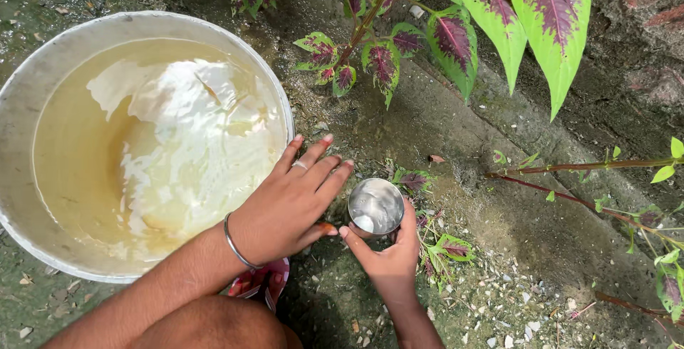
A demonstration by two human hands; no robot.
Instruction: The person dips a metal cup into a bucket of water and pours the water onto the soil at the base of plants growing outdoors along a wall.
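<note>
Steel cup [375,206] holds water; basin [21,107] brimming.

Outdoors, in bright daylight. Damp, mossy concrete ground [456,128] across most of the frame, darker and wetter toward the upper right. Scattered pebbles and grit [513,320] along the lower right. Coleus plant [456,35] with green-edged, magenta-centred leaves hanging in from the top centre and upper right. Thin reddish stems [570,167] with small green leaves reaching in from the right edge. Small coleus seedlings [445,246] low in the centre. Dry leaf bits at upper left.
</note>
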